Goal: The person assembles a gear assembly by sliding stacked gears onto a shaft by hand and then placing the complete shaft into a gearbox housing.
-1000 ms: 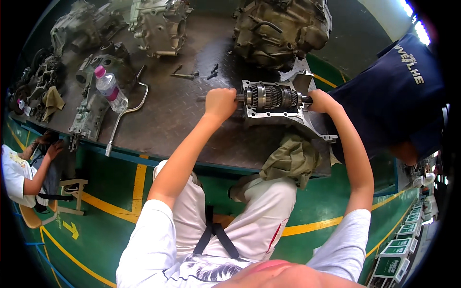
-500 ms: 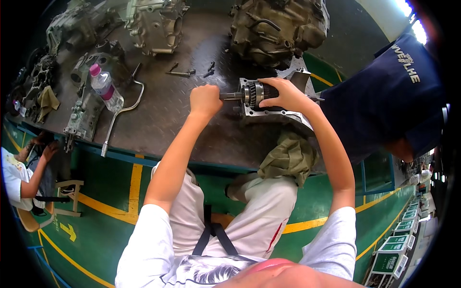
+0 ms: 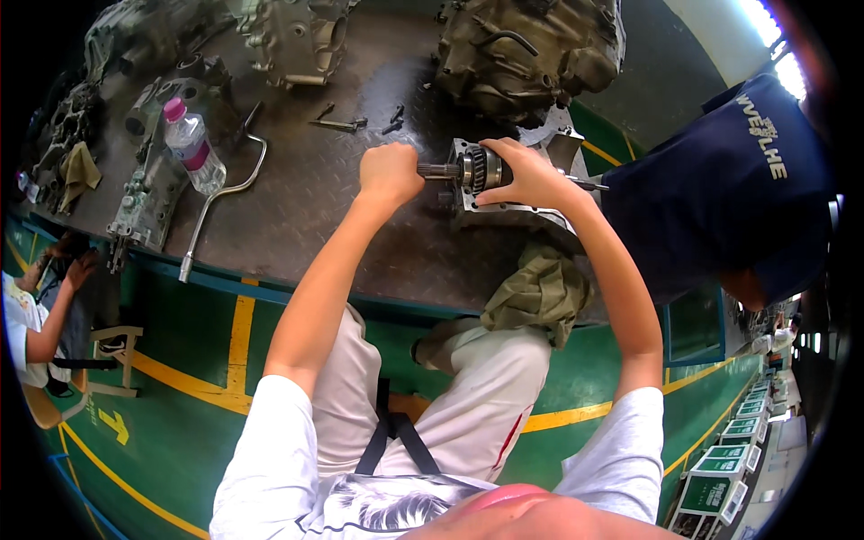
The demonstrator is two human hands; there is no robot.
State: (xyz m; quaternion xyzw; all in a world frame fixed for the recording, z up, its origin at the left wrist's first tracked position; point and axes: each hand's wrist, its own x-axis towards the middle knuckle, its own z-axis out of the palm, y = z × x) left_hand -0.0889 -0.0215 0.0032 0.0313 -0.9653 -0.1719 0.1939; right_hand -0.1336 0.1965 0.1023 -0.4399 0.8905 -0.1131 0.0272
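A gear shaft (image 3: 477, 169) lies crosswise over an open metal gearbox housing (image 3: 477, 216), its splined end pointing left. My left hand (image 3: 391, 173) is closed in a fist around that splined end. My right hand (image 3: 525, 173) curves over the gears on the shaft, thumb on the near side and fingers on the far side, gripping it. The thin right end of the shaft (image 3: 589, 184) sticks out past my right wrist. My palm hides part of the gears.
A large gearbox (image 3: 531, 54) stands behind the housing. Bolts (image 3: 342, 122) lie mid-table. At left are a water bottle (image 3: 193, 148), a bent wrench bar (image 3: 216, 193) and more castings (image 3: 144, 202). A green cloth (image 3: 538, 292) hangs at the table edge. A person in navy (image 3: 720, 189) is close at right.
Both hands keep their grip on the shaft, which stays over the housing with at most a slight shift. The whole view has moved a little, and the table's left side sits further left.
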